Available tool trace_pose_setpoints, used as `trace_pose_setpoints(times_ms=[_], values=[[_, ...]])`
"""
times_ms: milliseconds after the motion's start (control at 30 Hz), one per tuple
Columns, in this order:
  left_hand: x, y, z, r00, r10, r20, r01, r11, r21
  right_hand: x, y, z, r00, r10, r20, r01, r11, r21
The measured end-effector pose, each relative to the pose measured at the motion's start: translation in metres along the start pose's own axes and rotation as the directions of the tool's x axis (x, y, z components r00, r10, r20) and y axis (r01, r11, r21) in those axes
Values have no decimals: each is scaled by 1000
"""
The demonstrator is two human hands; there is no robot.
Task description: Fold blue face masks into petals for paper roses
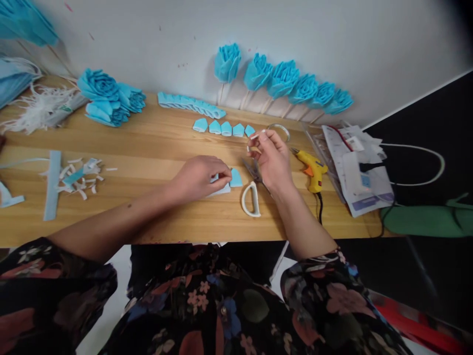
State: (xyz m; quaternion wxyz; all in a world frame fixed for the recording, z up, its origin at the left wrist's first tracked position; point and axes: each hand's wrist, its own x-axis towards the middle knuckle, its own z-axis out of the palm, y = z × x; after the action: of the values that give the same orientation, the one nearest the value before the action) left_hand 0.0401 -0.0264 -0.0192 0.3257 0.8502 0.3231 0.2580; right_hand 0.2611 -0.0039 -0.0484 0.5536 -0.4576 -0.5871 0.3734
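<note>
My left hand [199, 177] is low over the table, its fingers curled and pinched at a light blue piece of cloth-like material [235, 178] with a paler underside. My right hand [274, 155] is raised to the right of it. Thumb and fingers there pinch a small white strip [257, 134]. Below the right hand lies a pair of scissors [251, 201] with white handles, its blades partly hidden by that hand. Just beyond the hands, several small folded blue petals [226, 129] sit in a row. A pleated blue strip [190, 104] lies behind them.
Several blue flowers on sticks [283, 79] lean against the wall. More blue flowers [107, 96] lie at the back left. White scraps [79, 177] and a pale blue strip [54, 185] are at left. A yellow glue gun [314, 170], a tape roll [280, 132] and papers [362, 172] stand right.
</note>
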Motion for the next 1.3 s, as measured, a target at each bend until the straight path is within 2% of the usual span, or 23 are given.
trace_pose_setpoints(times_ms=[67,167,233,333,400,467,533,567,600,633,700,767,800,867,933,1067,1133,1200,1300], values=[[2,6,2,994,99,53,-107,982,159,1,1,-1,1000,-19,19,20,1000,-23],[7,13,8,981,147,123,-181,921,345,2,0,-2,998,-65,7,65,997,-38],[11,15,16,977,162,141,-207,882,423,3,0,-1,995,-97,13,98,994,-49],[18,14,29,971,174,162,-229,861,454,3,-1,-1,994,-103,41,105,993,-52],[22,11,32,975,150,166,-209,877,433,5,-1,-2,995,-94,34,95,995,-31],[27,10,27,991,86,103,-116,930,348,6,-2,-3,996,-90,13,90,996,-3],[30,10,16,998,-40,-47,45,993,110,8,-4,-5,998,-64,0,64,997,50],[31,10,10,983,-129,-130,118,989,-86,9,-6,-6,999,-33,3,33,995,99],[32,10,4,954,-229,-193,162,937,-310,9,-9,-6,1000,10,15,-12,986,165],[32,10,-2,919,-329,-218,174,833,-525,8,-14,-6,997,61,41,-69,968,241],[30,10,-10,862,-475,-177,134,550,-825,5,-24,-4,979,162,122,-197,900,388],[28,10,-12,836,-540,-95,93,311,-946,1,-35,0,950,221,219,-301,829,470],[27,10,-11,830,-554,-66,78,233,-969,-2,-39,2,936,233,262,-337,803,491],[25,10,-7,823,-566,-39,53,146,-988,-6,-45,7,917,235,323,-378,768,517],[23,11,-2,823,-568,-23,51,114,-992,-8,-46,9,907,228,354,-395,750,530],[20,8,3,824,-565,38,135,131,-982,-8,-41,8,903,244,353,-406,751,520],[19,5,0,835,-547,58,197,198,-960,-7,-39,6,910,247,334,-392,775,495],[17,3,-8,860,-509,39,248,350,-904,-8,-37,6,915,229,332,-366,817,445],[17,2,-23,904,-427,2,302,636,-710,-10,-35,6,916,185,356,-308,893,327]])
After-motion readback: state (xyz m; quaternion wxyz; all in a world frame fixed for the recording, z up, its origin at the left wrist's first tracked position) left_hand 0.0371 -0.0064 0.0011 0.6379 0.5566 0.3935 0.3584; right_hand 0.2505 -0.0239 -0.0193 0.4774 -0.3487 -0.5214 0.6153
